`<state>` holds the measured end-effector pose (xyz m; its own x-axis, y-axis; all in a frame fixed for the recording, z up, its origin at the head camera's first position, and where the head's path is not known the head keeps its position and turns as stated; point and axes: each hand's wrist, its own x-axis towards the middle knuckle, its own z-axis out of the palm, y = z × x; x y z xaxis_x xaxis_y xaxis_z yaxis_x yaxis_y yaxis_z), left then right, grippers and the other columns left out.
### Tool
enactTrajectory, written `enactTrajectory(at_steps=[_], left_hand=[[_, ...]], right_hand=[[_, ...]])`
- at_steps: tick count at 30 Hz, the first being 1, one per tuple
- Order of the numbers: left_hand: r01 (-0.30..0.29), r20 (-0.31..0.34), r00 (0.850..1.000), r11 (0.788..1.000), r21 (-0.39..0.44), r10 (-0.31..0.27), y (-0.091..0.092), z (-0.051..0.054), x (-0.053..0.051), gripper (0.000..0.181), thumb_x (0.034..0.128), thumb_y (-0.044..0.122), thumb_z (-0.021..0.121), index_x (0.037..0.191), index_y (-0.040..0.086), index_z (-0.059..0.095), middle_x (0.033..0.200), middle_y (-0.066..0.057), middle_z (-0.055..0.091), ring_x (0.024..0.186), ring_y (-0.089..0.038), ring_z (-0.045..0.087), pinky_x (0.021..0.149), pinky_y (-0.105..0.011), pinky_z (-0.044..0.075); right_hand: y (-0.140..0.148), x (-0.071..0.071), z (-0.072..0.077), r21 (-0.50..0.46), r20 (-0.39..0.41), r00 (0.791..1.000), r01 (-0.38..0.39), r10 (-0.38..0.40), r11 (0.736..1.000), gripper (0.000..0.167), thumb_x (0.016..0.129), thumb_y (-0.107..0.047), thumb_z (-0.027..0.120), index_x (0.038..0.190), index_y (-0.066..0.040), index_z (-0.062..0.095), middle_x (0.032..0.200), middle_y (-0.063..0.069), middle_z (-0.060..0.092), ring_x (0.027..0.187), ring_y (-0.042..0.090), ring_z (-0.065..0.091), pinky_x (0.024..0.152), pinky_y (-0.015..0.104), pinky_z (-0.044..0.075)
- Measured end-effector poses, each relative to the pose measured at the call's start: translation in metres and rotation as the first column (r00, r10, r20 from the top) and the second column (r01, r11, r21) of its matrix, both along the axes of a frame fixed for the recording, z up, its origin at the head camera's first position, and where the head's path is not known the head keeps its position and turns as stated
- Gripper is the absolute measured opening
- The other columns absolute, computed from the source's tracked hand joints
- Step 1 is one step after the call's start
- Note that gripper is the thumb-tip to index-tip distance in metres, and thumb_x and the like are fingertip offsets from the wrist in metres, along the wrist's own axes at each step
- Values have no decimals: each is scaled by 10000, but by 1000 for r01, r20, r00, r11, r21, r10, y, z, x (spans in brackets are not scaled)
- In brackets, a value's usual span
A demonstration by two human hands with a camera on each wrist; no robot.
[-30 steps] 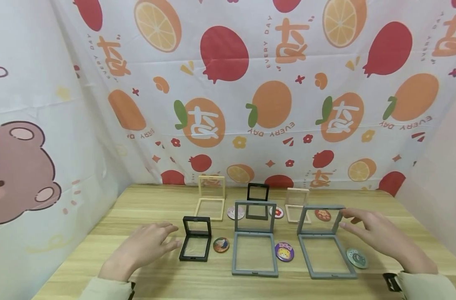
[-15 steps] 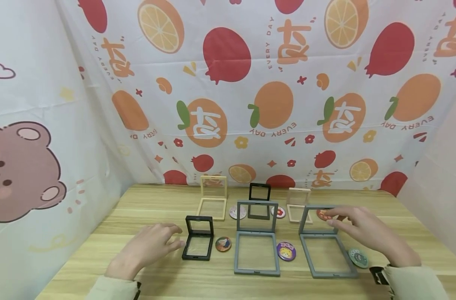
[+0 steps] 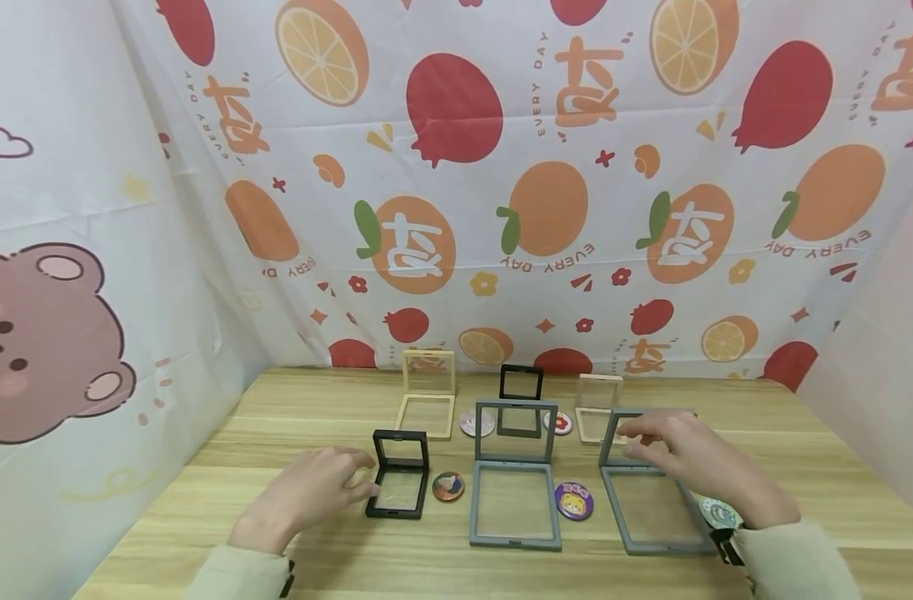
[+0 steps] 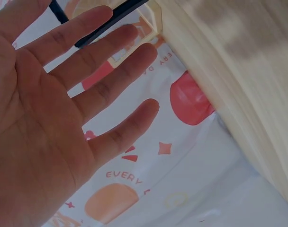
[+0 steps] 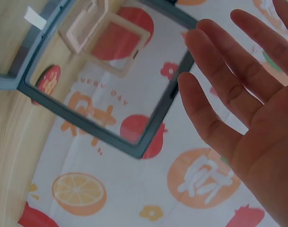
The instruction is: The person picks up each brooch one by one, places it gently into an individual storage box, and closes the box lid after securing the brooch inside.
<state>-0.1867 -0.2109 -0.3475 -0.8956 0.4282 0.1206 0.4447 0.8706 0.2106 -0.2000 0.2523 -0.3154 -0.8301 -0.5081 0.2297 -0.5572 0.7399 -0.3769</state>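
My left hand (image 3: 309, 492) reaches beside the small black display frame (image 3: 398, 515), which stands opened with its lid up. Its fingertips overlap that frame's left edge in the head view, and I cannot tell if they touch. In the left wrist view the fingers are extended and spread, holding nothing. Over the right grey display frame (image 3: 614, 508) hovers my right hand (image 3: 696, 458), hiding part of the raised lid. The right wrist view shows its fingers (image 5: 201, 104) extended near the lid's edge (image 5: 144, 142), with nothing held.
Another opened grey frame (image 3: 474, 508) stands mid-table. Behind are a yellow frame (image 3: 425, 437), a black one (image 3: 521, 369) and a cream one (image 3: 599, 379). Round badges lie between, including a purple one (image 3: 574, 501), a dark one (image 3: 448, 486) and a green one (image 3: 717, 512). A printed cloth (image 3: 456, 208) hangs behind.
My right hand has moved left, from the right grey frame's side to over its lid. My left hand has shifted slightly right, closer to the small black frame.
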Motion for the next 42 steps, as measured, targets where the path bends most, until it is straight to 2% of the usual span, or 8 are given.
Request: enactTrajectory(at_steps=[3, 6, 11, 16, 23, 32, 37, 42], left_hand=[[22, -9, 1000, 1000, 2, -21, 0, -5, -1, 286, 887, 307, 780, 1040, 68, 747, 985, -40, 745, 855, -254, 708, 806, -505, 553], [14, 7, 1000, 1000, 7, -14, 1, -7, -1, 276, 883, 286, 784, 1034, 57, 751, 1001, -51, 748, 922, -310, 711, 833, -530, 546], [8, 21, 1000, 1000, 14, -8, 4, -5, 0, 232, 887, 272, 783, 1012, 77, 767, 1009, -23, 752, 962, -306, 710, 868, -525, 540], [17, 16, 1000, 1000, 8, -17, 5, -4, 1, 214, 887, 283, 783, 993, 97, 775, 1004, -4, 754, 939, -281, 718, 845, -503, 552], [16, -6, 1000, 1000, 12, -16, 1, -5, 1, 165, 877, 256, 792, 955, 112, 780, 955, 11, 755, 898, -258, 721, 806, -484, 562], [67, -50, 996, 997, -22, -68, -3, -9, -2, 146, 847, 191, 815, 949, 93, 779, 946, -13, 758, 861, -255, 724, 768, -480, 571], [73, -47, 996, 997, -30, -75, -2, -13, -3, 183, 803, 175, 849, 949, 86, 785, 954, -18, 760, 859, -260, 725, 740, -476, 577], [89, -74, 993, 995, -35, -91, -1, -17, -5, 192, 769, 163, 868, 929, 104, 780, 911, 4, 754, 821, -251, 720, 700, -473, 572]], right_hand=[[-4, 0, -2, 22, 20, 1000, -14, 14, 1000, 272, 976, -252, 689, 1150, -51, 744, 1061, -14, 726, 893, 118, 633, 737, 344, 544], [-8, 1, -2, 22, 18, 999, -30, 29, 999, 254, 979, -243, 686, 1145, -61, 748, 1064, -9, 729, 895, 123, 638, 733, 346, 544], [-14, 1, 0, 10, 8, 999, -38, 38, 999, 244, 971, -249, 698, 1134, -77, 752, 1068, 14, 729, 911, 145, 638, 726, 339, 533], [-20, 0, 1, 5, 22, 999, -35, 35, 999, 279, 964, -294, 706, 1140, -82, 751, 1061, -6, 728, 921, 146, 636, 731, 328, 526], [-27, -4, -2, -15, 1, 996, -91, 91, 996, 259, 959, -246, 716, 1136, -60, 749, 1006, -63, 726, 898, 104, 649, 731, 307, 546], [-43, -5, -6, 6, -29, 992, -119, 119, 993, 265, 971, -282, 697, 1137, -82, 748, 1052, -24, 733, 888, 91, 651, 714, 311, 532], [-52, -7, -6, 20, -11, 991, -130, 130, 991, 273, 978, -274, 689, 1165, -82, 744, 1102, 16, 731, 909, 152, 669, 729, 314, 538], [-62, -10, -6, 24, 18, 985, -174, 173, 984, 294, 981, -276, 686, 1166, -53, 738, 1124, 52, 719, 940, 205, 671, 766, 351, 559]])
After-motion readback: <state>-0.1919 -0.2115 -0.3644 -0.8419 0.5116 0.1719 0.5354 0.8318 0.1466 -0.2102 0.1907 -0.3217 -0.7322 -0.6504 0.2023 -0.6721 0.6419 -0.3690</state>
